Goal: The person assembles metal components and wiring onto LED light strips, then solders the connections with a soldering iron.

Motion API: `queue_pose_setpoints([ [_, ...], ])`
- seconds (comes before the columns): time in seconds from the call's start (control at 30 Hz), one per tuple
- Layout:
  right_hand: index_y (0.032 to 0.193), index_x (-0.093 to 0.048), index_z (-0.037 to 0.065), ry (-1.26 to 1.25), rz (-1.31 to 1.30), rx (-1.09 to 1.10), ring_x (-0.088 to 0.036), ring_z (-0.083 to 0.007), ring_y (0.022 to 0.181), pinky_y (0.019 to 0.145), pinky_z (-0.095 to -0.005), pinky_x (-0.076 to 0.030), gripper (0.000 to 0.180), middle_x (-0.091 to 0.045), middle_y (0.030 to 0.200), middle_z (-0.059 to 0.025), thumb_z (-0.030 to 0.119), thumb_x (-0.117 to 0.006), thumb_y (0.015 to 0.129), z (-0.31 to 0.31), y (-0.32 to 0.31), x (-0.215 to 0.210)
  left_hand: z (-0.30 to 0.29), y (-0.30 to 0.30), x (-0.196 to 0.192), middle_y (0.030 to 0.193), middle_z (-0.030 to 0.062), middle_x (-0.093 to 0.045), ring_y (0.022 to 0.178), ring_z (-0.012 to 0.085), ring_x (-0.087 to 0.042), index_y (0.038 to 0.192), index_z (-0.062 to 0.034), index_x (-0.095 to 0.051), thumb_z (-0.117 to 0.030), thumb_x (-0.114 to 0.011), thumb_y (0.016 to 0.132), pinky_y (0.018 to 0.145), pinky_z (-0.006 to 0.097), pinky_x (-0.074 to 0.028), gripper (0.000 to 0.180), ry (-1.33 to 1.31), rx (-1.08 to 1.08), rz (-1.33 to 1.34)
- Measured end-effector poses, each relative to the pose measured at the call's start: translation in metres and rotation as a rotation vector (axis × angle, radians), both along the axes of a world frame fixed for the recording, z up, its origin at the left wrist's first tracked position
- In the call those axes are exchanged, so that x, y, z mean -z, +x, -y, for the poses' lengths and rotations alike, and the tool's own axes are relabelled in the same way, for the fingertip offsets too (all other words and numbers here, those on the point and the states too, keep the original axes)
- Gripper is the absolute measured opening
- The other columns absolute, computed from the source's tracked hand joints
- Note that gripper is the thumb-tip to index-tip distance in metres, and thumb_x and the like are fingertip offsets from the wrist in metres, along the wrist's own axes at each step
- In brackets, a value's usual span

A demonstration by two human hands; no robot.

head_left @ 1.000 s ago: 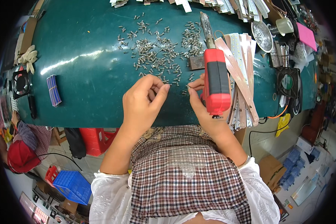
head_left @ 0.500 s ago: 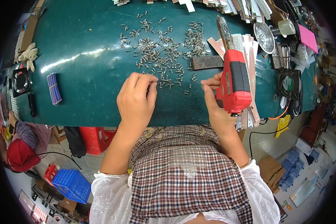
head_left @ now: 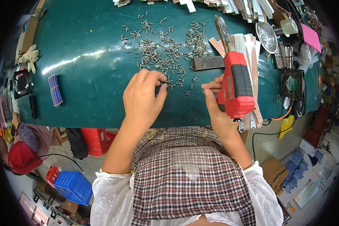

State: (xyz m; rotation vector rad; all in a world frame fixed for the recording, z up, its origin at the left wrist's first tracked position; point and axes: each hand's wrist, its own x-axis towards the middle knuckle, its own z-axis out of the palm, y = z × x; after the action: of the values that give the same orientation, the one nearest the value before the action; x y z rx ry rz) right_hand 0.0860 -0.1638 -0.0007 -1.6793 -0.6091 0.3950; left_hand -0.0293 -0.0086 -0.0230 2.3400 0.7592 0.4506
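Note:
My left hand (head_left: 144,97) rests on the green table (head_left: 86,75) with its fingertips pinched on a small screw at the near edge of a scatter of several small silver screws (head_left: 165,52). My right hand (head_left: 217,98) holds a red and black electric screwdriver (head_left: 235,81), its tip pointing away from me. A dark flat metal bar (head_left: 209,62) lies just beyond the right hand's fingers, among the screws.
Long pale strips (head_left: 248,49) lie under and beside the screwdriver. A bundle of blue strips (head_left: 55,90) and a black fan (head_left: 22,83) sit at the left, a second fan (head_left: 292,83) and a metal dish (head_left: 266,36) at the right. Gloves (head_left: 29,57) lie far left.
The right hand has carried the screwdriver rightward and away from the left hand. My left hand has reached forward into the near screws and pinched one.

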Motion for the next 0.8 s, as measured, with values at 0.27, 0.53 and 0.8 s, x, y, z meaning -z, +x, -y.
queue_pose_setpoints([
  [0.27, 0.112, -0.047, -0.003, -0.004, 0.042, -0.002, -0.066, -0.0155, 0.082, 0.07, -0.0259, -0.052, 0.038, -0.057, 0.096, -0.0101, -0.013, -0.063, 0.079, 0.0, 0.0, 0.004, -0.004, 0.007, -0.005, 0.081, 0.0044, -0.058, 0.077, 0.0224, -0.058, 0.08, -0.0073, -0.061, -0.005, -0.075, 0.068, 0.067, 0.035, -0.047, 0.019, 0.129, 0.093, -0.14],
  [0.53, 0.099, -0.057, -0.001, -0.07, 0.124, 0.016, -0.06, -0.0184, 0.077, 0.07, -0.0293, -0.049, 0.026, -0.056, 0.092, -0.0089, -0.008, -0.066, 0.076, 0.0, 0.001, 0.007, -0.01, 0.006, -0.007, 0.078, 0.0037, -0.062, 0.072, 0.0173, -0.061, 0.08, -0.0058, -0.062, -0.003, -0.074, 0.07, 0.063, 0.03, -0.048, 0.015, 0.073, 0.056, -0.039],
  [0.8, 0.1, -0.057, 0.0, -0.081, 0.022, 0.03, -0.06, -0.0222, 0.081, 0.072, -0.0313, -0.049, 0.031, -0.059, 0.092, -0.0101, -0.005, -0.071, 0.073, -0.013, -0.007, 0.007, -0.01, 0.006, -0.023, 0.093, 0.0155, -0.07, 0.084, 0.0159, -0.069, 0.105, 0.0033, -0.058, 0.007, -0.069, 0.081, 0.072, 0.024, -0.056, 0.027, -0.847, -0.091, 0.262],
])
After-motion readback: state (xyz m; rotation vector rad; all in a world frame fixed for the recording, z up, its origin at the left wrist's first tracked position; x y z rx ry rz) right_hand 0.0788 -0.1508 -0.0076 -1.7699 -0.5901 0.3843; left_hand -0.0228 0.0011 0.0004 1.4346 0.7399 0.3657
